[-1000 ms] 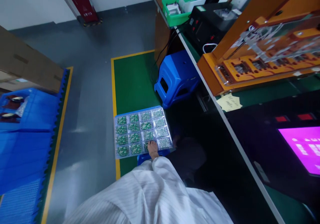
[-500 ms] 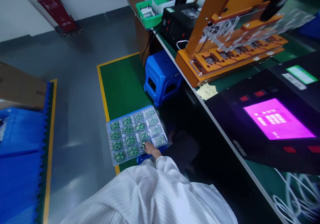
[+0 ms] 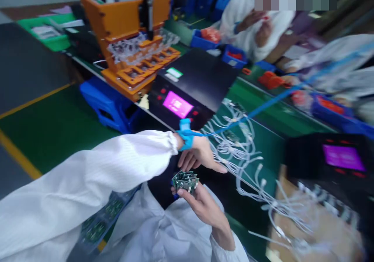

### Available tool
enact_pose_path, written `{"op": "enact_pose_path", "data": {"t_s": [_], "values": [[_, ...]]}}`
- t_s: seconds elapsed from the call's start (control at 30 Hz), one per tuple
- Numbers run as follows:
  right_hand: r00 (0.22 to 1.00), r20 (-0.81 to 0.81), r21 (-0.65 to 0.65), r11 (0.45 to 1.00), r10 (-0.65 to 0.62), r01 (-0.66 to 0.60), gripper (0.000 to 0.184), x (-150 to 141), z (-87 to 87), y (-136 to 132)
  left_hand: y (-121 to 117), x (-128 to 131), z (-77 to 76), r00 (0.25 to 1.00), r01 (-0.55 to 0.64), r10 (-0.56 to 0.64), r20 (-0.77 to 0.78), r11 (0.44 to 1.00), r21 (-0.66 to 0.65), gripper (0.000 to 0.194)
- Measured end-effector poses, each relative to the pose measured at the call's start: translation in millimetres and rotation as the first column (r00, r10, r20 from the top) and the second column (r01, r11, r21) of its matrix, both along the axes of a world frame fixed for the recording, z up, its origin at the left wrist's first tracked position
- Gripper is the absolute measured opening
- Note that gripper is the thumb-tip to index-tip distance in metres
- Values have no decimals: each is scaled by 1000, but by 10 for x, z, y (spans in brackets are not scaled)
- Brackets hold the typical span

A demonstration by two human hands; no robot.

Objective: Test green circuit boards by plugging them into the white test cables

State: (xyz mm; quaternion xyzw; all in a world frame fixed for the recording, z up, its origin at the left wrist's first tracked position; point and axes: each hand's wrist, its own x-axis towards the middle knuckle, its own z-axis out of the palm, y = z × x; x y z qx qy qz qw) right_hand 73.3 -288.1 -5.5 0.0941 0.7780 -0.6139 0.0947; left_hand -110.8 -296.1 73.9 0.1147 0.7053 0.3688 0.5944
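Note:
My right hand grips a small fanned stack of green circuit boards in front of my body. My left hand, with a blue wrist strap, reaches across just above the boards. Its thumb points right and its fingers are apart, with nothing seen in them. A clear compartment tray of circuit boards shows at the lower left, partly covered by my left sleeve. To the right, white cables lie in a tangle on the green bench, some with small boards among them.
An orange fixture and a black box with a lit pink screen stand on the bench. A second black box is at the right. Below sits a blue stool. Co-workers work across the bench. A blue cord stretches from my strap.
The view has swung right from the tray to the bench. A hand was on the tray's boards; now my right hand holds a stack of boards and my left hand has come into view.

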Motion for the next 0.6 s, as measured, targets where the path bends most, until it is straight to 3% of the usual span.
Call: {"op": "enact_pose_path", "data": {"t_s": [0.03, 0.07, 0.13, 0.2, 0.27, 0.33, 0.43, 0.6], "values": [[998, 10, -8, 998, -60, 60, 29, 95, 96, 93, 36, 3, 86, 973, 226, -228, -23, 970, -87, 39], [993, 16, 2, 993, -117, 117, 28, 184, 165, 174, 67, 1, 149, 905, 417, -424, -31, 901, -121, 38], [980, 23, 17, 980, -198, 198, 28, 350, 239, 318, 161, 14, 200, 733, 678, -677, -62, 735, -1, 38], [966, 16, -16, 966, -259, 259, 30, 506, 259, 458, 330, 78, 175, 559, 828, -825, -84, 553, 88, 38], [948, 6, -88, 944, -318, 317, 32, 658, 256, 609, 562, 188, 115, 455, 888, -887, -83, 444, 119, 36], [921, 18, -159, 908, -390, 387, 35, 808, 245, 765, 808, 315, 62, 423, 900, -904, -66, 410, 144, 32], [828, 18, -170, 814, -561, 555, 45, 1009, 217, 967, 1108, 499, 49, 441, 885, -897, -24, 431, 176, 24], [628, -80, -197, 629, -774, 752, 60, 1144, 131, 1129, 1407, 726, 221, 630, 763, -777, -17, 614, 203, 14]]}}
